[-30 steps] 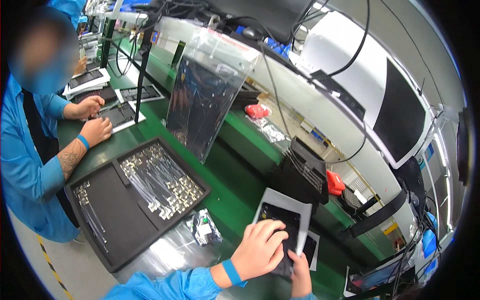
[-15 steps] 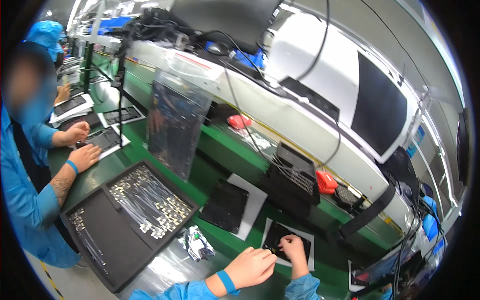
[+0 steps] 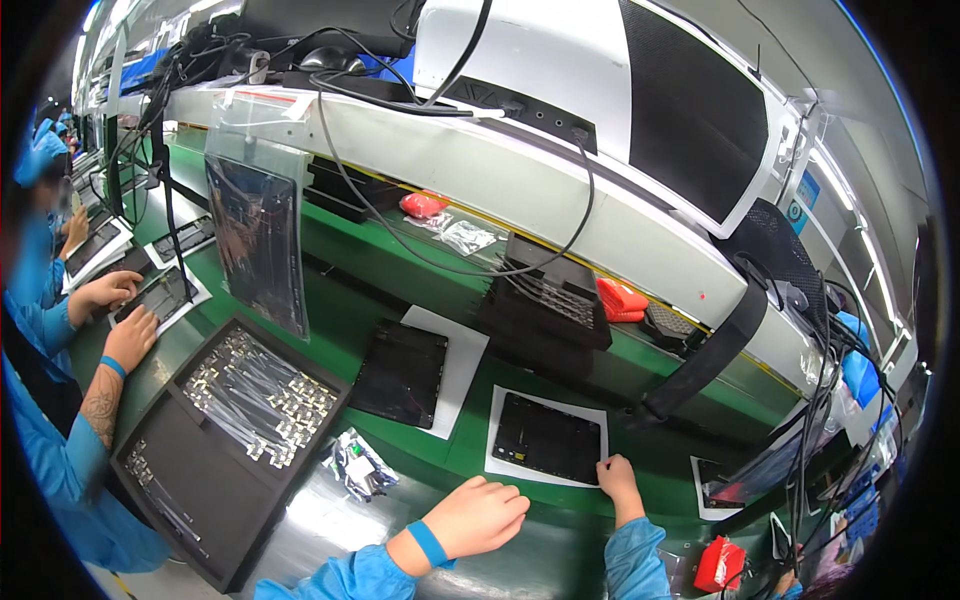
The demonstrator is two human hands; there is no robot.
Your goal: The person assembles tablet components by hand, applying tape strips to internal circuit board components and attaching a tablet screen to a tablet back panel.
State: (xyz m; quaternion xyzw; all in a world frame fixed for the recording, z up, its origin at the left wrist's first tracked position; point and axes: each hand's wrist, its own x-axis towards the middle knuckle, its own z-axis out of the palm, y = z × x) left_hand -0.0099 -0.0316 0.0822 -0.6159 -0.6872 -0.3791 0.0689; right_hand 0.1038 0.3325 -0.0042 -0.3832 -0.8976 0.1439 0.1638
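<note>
A thin black rectangular device panel [image 3: 548, 438] lies on a white sheet [image 3: 494, 450] in front of me. My right hand [image 3: 620, 478] is at its near right corner, with thumb and fingers pinched together on the edge. My left hand [image 3: 474, 518] hovers over the metal bench top, left of and nearer than the panel. Its fingers are curled together, and what they hold, if anything, is hidden. To the left, a second black panel [image 3: 400, 370] rests partly over another white sheet [image 3: 455, 380].
A black tray [image 3: 215, 465] of flat cables with connectors [image 3: 265, 395] stands left, beside a silvery bag [image 3: 360, 465]. A clear-bagged panel [image 3: 255, 240] hangs from the shelf. A co-worker's hands [image 3: 130, 335] work at far left. A red box [image 3: 720, 563] lies near right.
My right hand has moved from above the black panel to its near right corner, uncovering the panel's face. My left hand has drawn away from the panel. The whole view has shifted.
</note>
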